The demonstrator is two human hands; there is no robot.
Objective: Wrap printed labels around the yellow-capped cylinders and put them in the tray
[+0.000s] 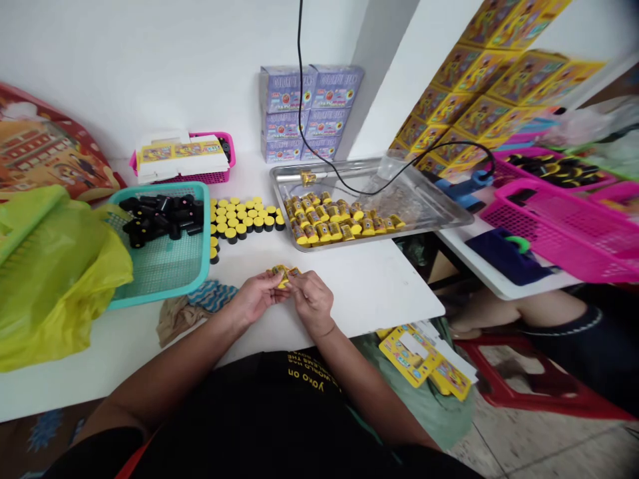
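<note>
- The left hand (262,293) has its thumb and fingers closed on a little yellow piece (280,274), held up just over the near side of the worktop (369,286).
- The right hand (313,296) is bunched up close beside it, finger and thumb pinched on the right end of that same piece. It is tiny from here, so it may be two bits and not one.
- Past the hands, a bunch of black pots with yellow tops (247,216) stands close together.
- Right next to them is a shiny metal tray (424,193). Lots of small yellow tubs (322,216) sit along its near side, and one more is at the back.
- To the left is a teal basket (208,239) with black tubes (164,213) piled in it. A blue wavy cloth (212,295) lies by its near corner, and a big yellow-green bag (50,279) is on its left.
- By the wall there is a pink basket (192,177) with yellow and white cards (182,156) on top.
- Purple boxes (309,113) are stacked behind the tray.
- Over on the right, another person's leg (544,309) shows by a red stool (499,392).
</note>
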